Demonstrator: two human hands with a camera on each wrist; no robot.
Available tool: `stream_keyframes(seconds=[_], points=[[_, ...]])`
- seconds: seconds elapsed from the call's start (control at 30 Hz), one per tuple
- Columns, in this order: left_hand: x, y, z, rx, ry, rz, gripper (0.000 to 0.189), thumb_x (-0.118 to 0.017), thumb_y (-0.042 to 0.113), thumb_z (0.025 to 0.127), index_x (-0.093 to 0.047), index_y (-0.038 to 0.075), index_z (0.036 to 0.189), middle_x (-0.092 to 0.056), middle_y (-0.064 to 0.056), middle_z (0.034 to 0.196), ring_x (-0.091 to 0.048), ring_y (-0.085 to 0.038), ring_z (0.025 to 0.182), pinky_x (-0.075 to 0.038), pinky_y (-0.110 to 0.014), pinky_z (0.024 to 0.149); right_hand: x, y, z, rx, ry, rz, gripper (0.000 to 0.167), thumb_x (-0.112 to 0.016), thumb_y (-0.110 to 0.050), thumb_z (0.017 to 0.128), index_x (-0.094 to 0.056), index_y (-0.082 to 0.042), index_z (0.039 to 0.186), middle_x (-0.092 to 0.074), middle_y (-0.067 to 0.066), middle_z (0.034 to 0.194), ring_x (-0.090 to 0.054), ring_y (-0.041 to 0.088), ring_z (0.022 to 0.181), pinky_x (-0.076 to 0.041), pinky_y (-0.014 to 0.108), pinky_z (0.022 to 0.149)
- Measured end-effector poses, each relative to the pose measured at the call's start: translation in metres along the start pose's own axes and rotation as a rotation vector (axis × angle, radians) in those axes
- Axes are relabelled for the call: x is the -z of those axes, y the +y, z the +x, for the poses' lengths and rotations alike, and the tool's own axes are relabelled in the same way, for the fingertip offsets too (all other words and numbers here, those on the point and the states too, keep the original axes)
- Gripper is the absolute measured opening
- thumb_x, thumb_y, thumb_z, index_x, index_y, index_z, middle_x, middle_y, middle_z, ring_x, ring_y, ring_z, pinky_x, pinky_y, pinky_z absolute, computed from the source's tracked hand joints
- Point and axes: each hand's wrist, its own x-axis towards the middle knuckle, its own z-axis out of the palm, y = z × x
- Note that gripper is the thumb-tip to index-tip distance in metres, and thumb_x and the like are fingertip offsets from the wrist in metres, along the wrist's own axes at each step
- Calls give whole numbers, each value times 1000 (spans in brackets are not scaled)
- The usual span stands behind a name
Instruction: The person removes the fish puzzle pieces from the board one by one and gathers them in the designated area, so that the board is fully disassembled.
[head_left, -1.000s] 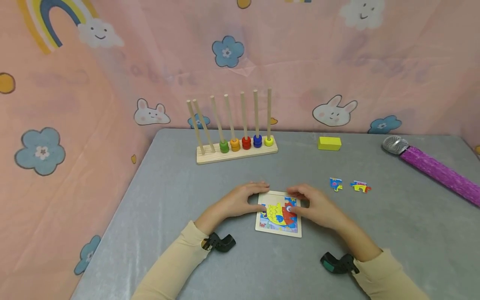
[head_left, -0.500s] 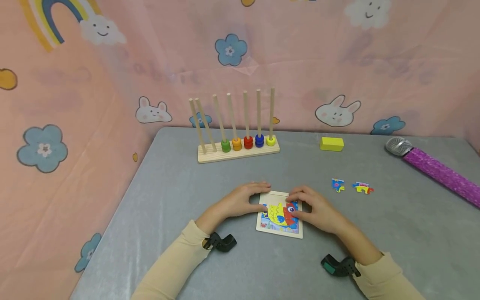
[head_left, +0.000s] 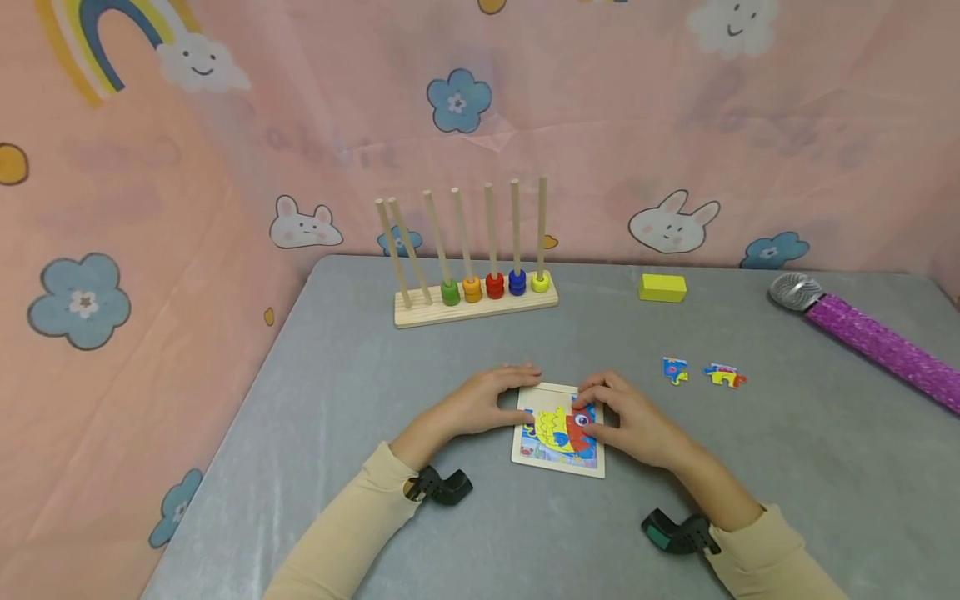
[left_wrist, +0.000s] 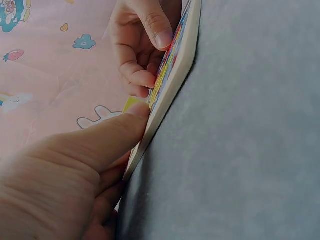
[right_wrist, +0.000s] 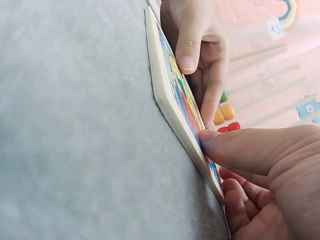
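A small wooden-framed jigsaw puzzle [head_left: 557,457] with a yellow and red fish picture lies on the grey table; bare wood shows in its upper part. My left hand [head_left: 483,402] holds its left side, thumb on the face and fingers at the far left corner. From the right, my right hand [head_left: 637,419] has thumb and fingertips around the red fish-head puzzle piece [head_left: 577,427]; the fingers partly cover the upper right. In the right wrist view, the thumb [right_wrist: 220,145] touches the picture near the frame edge. Two loose puzzle pieces, one blue [head_left: 674,370] and one yellow-red [head_left: 724,376], lie beyond the right hand.
A wooden peg stand [head_left: 480,308] with coloured rings stands at the back. Right of it are a yellow block [head_left: 662,288] and a purple-handled toy microphone [head_left: 873,333]. A pink patterned cloth [head_left: 525,108] hangs behind the table [head_left: 375,375].
My right fingers have shifted from the puzzle's upper right edge slightly down and inward, closer around the red piece. My left hand stays in place; the camera view shifts slightly.
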Motion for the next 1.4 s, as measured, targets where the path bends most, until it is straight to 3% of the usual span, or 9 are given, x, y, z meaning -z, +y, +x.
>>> stream_keyframes(seconds=[0.5,0.8,1.4], points=[[0,0,-1,-25,12,-2,57,-69,30,87,-52,7,136,-45,-4,146,-33,-19,140,-24,-35,117,-1,0,0,-29,0,34,24,-74,-9,81,-64,-13,103,-52,5,116,-47,23,110,-44,42,94],[0,0,-1,-15,4,15,57,-70,30,86,-52,8,136,-45,-2,146,-33,-16,140,-22,-32,117,-3,2,-2,5,59,29,44,-74,-6,80,-57,-6,120,-55,6,116,-47,17,102,-45,28,88],[-2,-3,0,-27,13,1,57,-70,29,86,-52,7,136,-45,-2,146,-33,-16,140,-22,-31,117,-1,7,-3,28,88,53,39,-72,-2,82,-64,-7,119,-59,6,114,-53,18,99,-48,24,84]])
